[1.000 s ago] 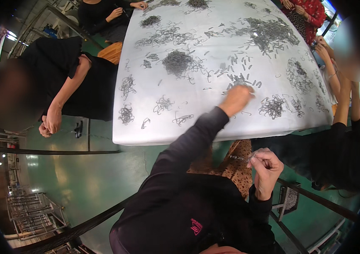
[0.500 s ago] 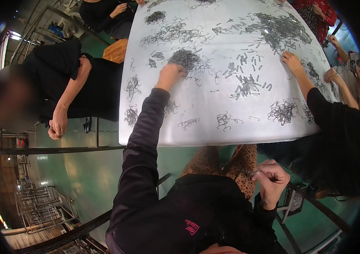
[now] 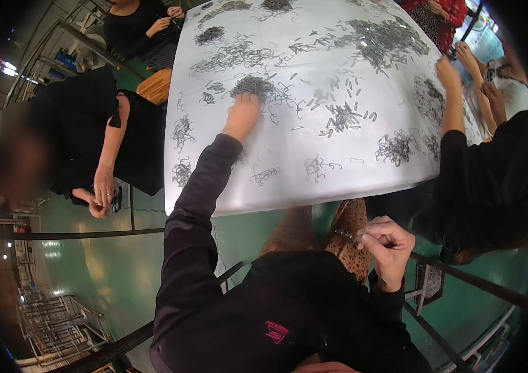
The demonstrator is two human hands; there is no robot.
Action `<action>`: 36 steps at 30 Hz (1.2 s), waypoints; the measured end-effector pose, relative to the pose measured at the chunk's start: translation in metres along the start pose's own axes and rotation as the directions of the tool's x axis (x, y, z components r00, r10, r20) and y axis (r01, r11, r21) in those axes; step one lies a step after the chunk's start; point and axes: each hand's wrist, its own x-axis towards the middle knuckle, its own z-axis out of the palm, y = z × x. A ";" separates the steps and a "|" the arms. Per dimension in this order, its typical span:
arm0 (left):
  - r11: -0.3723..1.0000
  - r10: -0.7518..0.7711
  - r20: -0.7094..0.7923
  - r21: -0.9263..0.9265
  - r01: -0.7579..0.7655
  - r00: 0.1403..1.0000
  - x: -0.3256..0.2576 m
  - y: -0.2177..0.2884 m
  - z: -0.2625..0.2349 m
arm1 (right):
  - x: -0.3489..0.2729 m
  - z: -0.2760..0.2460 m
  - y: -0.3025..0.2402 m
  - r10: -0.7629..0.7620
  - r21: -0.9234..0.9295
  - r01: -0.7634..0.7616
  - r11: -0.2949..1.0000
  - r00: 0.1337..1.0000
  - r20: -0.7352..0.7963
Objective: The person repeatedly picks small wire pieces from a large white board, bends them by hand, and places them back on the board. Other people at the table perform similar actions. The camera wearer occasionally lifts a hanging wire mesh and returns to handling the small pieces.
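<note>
Currently looks like the picking-up step. Reaches the left hand [image 3: 242,118] far forward over the white table [image 3: 289,183], fingers bent down onto the near edge of a dense heap of small dark wire pieces [image 3: 254,86]; cannot tell whether anything is pinched yet. Holds the right hand [image 3: 388,245] back, close to the body and below the table edge, closed in a loose fist on a thin bundle of metal pieces [image 3: 346,234] poking out to its left. Probably calls next for a clean pinch on a few pieces without dragging the heap apart. Shows a co-worker's hand [image 3: 447,71] well to the right of the left hand, among other scattered clumps.
</note>
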 end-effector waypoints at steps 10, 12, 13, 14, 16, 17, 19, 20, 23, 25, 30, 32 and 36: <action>0.959 -0.114 -0.321 -0.281 0.021 0.940 0.014 0.027 0.005 | -0.008 0.001 -0.006 -0.075 -0.027 0.077 0.997 0.994 0.076; 0.959 -0.204 -0.279 -0.251 0.133 0.938 0.020 0.023 0.016 | -0.007 0.002 -0.005 -0.021 -0.005 0.021 1.000 0.999 0.050; 0.957 -0.246 -0.200 -0.208 0.204 0.948 0.020 0.018 0.020 | -0.007 0.003 -0.004 -0.019 0.014 0.018 1.000 0.999 0.042; 0.941 -0.318 -0.068 -0.140 0.307 0.945 0.020 0.012 0.023 | -0.006 0.004 -0.002 -0.016 0.033 0.015 0.999 0.999 0.031; 0.956 -0.289 -0.086 -0.076 0.283 0.954 0.022 0.002 0.021 | -0.005 0.002 0.000 -0.010 0.065 0.008 0.998 0.999 0.035; 0.958 -0.284 -0.012 -0.041 0.283 0.959 0.023 -0.001 0.018 | -0.004 0.002 0.001 -0.002 0.088 -0.001 0.996 1.000 0.030; 0.970 -0.222 -0.248 -0.155 0.187 0.943 0.026 0.001 0.006 | -0.002 -0.002 0.003 0.015 0.028 -0.016 0.999 0.999 0.028; 0.968 -0.202 -0.335 -0.210 0.136 0.920 0.026 0.005 -0.002 | -0.001 -0.003 0.003 0.031 0.001 -0.031 1.000 0.999 0.031; 0.887 -0.049 -0.396 -0.439 -0.142 0.917 0.026 0.060 -0.012 | 0.001 -0.004 0.006 0.053 -0.016 -0.053 0.998 0.999 0.014; 0.734 0.173 -0.245 -0.613 -0.291 0.954 0.018 0.123 -0.006 | 0.001 -0.002 0.008 0.059 0.016 -0.059 0.998 0.998 0.001; 0.610 0.226 -0.017 -0.777 -0.155 0.974 0.022 0.263 0.017 | 0.005 0.001 0.003 0.057 -0.017 -0.057 0.998 0.998 -0.009; 0.644 0.177 0.046 -0.761 -0.080 0.983 0.027 0.286 0.020 | 0.004 0.002 0.000 0.071 0.025 -0.071 0.997 0.997 -0.028; 0.727 0.021 -0.162 -0.675 -0.126 0.987 0.036 0.235 0.017 | 0.005 -0.006 -0.003 0.048 0.015 -0.049 0.999 0.998 0.039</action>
